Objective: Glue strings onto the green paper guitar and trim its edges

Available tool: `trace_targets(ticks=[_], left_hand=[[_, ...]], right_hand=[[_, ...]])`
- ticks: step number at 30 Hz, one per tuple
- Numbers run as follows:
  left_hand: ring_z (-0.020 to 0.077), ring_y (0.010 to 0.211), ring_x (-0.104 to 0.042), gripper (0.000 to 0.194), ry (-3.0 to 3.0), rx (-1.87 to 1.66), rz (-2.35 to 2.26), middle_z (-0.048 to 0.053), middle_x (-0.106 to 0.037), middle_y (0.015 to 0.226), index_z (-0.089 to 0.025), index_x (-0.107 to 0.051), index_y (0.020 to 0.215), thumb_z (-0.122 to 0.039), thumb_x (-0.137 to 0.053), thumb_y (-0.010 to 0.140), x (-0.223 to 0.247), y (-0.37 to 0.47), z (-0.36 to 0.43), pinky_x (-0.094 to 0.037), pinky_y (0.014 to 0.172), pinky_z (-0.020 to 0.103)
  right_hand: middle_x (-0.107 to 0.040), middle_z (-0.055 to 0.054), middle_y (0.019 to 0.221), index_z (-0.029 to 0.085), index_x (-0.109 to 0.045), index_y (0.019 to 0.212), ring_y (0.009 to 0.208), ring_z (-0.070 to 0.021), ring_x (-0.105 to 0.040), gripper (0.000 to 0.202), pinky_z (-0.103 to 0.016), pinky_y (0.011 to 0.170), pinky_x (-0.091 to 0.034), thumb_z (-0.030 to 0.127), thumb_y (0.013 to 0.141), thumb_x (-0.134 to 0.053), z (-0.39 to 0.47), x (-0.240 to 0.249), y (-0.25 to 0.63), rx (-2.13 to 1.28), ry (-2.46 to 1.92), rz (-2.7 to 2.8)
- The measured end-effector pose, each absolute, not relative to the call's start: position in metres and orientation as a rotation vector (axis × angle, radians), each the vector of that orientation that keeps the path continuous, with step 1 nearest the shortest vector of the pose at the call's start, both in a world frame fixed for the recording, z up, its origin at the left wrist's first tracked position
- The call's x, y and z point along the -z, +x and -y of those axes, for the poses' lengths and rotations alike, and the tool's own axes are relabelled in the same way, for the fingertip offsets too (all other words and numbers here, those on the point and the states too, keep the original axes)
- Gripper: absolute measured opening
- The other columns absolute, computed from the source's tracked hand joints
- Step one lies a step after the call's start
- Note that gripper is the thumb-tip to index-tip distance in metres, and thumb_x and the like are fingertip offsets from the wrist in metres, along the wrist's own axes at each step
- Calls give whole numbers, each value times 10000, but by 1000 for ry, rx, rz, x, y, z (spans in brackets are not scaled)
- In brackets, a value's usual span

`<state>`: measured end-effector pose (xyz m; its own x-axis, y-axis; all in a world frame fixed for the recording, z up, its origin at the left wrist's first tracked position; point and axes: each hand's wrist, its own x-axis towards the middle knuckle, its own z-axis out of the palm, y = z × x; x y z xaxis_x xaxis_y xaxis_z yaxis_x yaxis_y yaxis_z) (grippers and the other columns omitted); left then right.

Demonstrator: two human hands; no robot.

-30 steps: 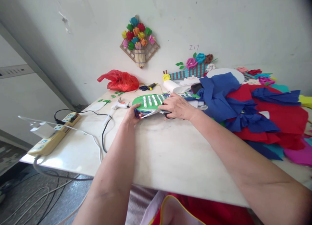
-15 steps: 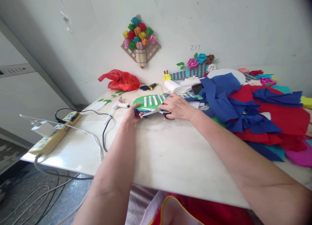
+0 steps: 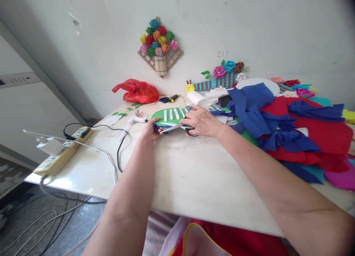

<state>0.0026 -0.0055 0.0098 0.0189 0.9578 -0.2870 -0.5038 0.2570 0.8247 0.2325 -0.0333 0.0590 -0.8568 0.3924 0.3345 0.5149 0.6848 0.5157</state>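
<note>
A green paper craft piece (image 3: 158,114) with rows of white strips and a blue edge lies in front of me on the table. My left hand (image 3: 153,129) grips its near left end, thumb on top and fingers underneath. In my right hand (image 3: 202,121) are scissors (image 3: 173,128), their blades apart and pointing left along the near edge of the piece. That hand covers part of the craft's middle and most of the scissor handles. Just left of the craft lies a white glue gun (image 3: 136,119).
Blue crepe paper (image 3: 252,104) and red paper (image 3: 324,137) pile up at the right. A red plastic bag (image 3: 140,91) and yellow-black pliers (image 3: 169,98) lie at the back. A power strip (image 3: 63,152) with cables sits at the left edge. A paper-flower decoration (image 3: 160,45) hangs on the wall.
Almost nothing differs. Both hands, the scissors and the green craft piece hold nearly the same position; the whole view has shifted very slightly.
</note>
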Motion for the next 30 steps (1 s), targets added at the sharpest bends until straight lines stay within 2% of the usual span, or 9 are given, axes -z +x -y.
trace_targets(ticks=[4,11,23,30], left_hand=[[88,277,-374,207,587,-1253,-978,-39,-396,358,-177,-414,595,-221,-586,701,-9,2,5,-294,254,181],[87,286,-396,186,551,-1267,-969,-37,-428,387,-175,-428,647,-213,-609,670,-6,1,0,-298,269,171],[91,281,-374,201,590,-1254,-1005,-37,-400,368,-174,-422,595,-226,-586,698,-9,4,5,-277,251,189],[84,276,-359,217,572,-1213,-992,-33,-397,363,-176,-412,588,-240,-576,716,-10,2,4,-281,260,186]], right_hand=[[-608,-65,818,166,-622,1015,740,-195,-483,340,-340,747,-227,377,752,-578,33,-57,233,875,-726,2692],[-599,-73,847,154,-613,1008,763,-193,-466,301,-347,770,-212,304,747,-603,34,-60,232,992,-709,2665],[-614,-63,820,165,-615,962,723,-184,-483,280,-335,744,-221,351,753,-606,34,-61,231,968,-749,2712],[-603,-84,849,148,-607,988,787,-198,-479,248,-349,771,-211,254,764,-597,38,-64,228,994,-756,2678]])
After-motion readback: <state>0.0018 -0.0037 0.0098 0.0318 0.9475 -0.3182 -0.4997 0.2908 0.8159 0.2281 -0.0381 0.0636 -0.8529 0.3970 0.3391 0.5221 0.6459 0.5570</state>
